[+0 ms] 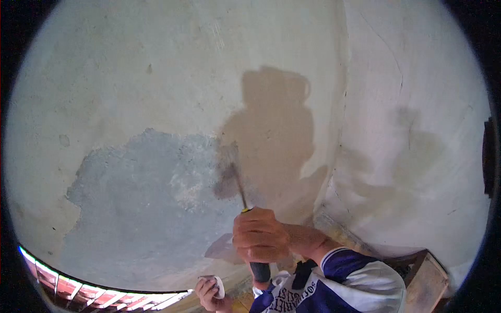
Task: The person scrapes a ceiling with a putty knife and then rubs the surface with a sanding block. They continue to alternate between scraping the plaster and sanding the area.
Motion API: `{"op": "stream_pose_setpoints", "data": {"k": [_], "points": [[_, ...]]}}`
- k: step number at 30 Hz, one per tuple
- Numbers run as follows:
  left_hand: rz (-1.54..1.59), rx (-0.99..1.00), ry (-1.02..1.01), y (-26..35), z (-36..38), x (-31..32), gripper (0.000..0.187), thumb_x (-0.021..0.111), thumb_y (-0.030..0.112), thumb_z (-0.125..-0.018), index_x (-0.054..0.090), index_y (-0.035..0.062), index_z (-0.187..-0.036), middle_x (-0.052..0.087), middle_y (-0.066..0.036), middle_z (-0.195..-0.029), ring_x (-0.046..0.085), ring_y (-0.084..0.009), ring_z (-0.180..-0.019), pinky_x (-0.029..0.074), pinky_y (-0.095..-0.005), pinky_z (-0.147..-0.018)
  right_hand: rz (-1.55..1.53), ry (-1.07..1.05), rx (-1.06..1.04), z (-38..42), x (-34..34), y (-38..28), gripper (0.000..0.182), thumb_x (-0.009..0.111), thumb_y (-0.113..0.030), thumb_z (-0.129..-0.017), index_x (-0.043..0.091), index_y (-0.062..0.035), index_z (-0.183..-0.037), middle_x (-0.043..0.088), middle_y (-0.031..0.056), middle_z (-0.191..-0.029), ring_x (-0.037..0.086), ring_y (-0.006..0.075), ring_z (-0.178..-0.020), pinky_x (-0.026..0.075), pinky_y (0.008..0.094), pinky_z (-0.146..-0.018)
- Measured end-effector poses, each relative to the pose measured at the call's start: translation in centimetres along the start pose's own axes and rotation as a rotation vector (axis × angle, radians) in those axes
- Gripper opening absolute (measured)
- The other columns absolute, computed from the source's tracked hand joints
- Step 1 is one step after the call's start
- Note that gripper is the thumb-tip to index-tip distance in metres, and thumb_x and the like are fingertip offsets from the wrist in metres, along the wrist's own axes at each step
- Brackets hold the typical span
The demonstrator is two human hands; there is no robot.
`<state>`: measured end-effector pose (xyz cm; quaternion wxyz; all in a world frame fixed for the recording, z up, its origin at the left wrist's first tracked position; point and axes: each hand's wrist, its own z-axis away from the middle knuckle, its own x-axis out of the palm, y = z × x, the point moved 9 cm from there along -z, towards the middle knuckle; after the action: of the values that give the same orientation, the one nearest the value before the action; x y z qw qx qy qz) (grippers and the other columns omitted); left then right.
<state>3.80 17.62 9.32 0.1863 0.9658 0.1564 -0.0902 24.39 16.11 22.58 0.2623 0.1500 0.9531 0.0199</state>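
Observation:
My right hand point(261, 235) is a fist around a scraper point(241, 192). Its handle is black and yellow, and the thin metal blade, seen nearly edge-on, points up to the wall point(182, 78). The blade's tip overlaps the right border of a bare grey patch point(130, 203), where the pale coat is gone and the edges are ragged. Low in the view, my left hand point(207, 296) has its fingers curled round a small white object point(219, 287) with a rounded edge, its kind unclear.
A second pale wall point(412, 68) with thin cracks meets the first at a corner on the right. A wooden box-like piece point(428, 279) stands at the lower right. Reddish slats with bright gaps point(94, 295) run along the lower left. My shadow point(276, 120) falls on the wall.

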Motion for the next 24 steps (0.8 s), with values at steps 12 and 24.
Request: {"op": "stream_pose_setpoints", "data": {"k": [12,24], "points": [[0.033,0.053,-0.007,0.3,-1.0,-0.2,0.011,0.065,0.010,-0.086,0.057,0.0025,-0.086,0.068,-0.017,-0.089,0.065,-0.0353,-0.088,0.053,-0.0476,-0.081,-0.013,-0.144,0.121,0.4,2.7,1.6,0.012,0.059,-0.019,-0.073,0.061,-0.0074,-0.071,0.055,0.0071,-0.064,0.053,0.0214,-0.051,0.042,0.0370,-0.046],[-0.018,0.046,-0.038,1.0,-1.5,-0.4,0.016,0.068,-0.001,-0.081,0.055,0.0040,-0.090,0.066,-0.015,-0.091,0.064,-0.0352,-0.089,0.053,-0.0479,-0.081,0.113,0.154,0.064,0.2,-1.2,1.9,0.020,0.067,-0.030,-0.078,0.062,-0.0115,-0.071,0.056,0.0106,-0.062,0.053,0.0238,-0.049,0.043,0.0384,-0.043]]}}
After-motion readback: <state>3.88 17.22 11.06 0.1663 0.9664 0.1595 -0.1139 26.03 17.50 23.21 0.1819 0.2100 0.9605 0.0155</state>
